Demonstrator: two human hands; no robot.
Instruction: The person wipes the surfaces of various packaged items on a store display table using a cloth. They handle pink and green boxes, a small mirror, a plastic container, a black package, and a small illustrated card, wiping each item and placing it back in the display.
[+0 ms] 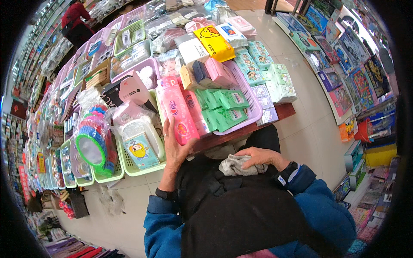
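Observation:
My left hand [176, 142] touches the near end of a long pink plastic package [177, 111] at the front of the table; whether its fingers grip the package I cannot tell. In my right hand [263, 156] is a crumpled grey-white cloth [240, 165], held low over my lap. Green packets [226, 111] lie in a lilac plastic basket [256, 119] to the right of the pink package. Above them stand pink [220, 72], dark blue and beige tissue packs. A yellow tissue pack with a duck face [214, 43] rests farther back.
Left of the package, a green basket [132, 173] holds a box with a cartoon figure [141, 151]. Bagged round mesh items [92, 150] lie beside it. Small tissue packs [267, 114] line the table's right edge. Boxed goods [342, 100] fill a right-hand shelf. Another person [75, 21] stands at the far left.

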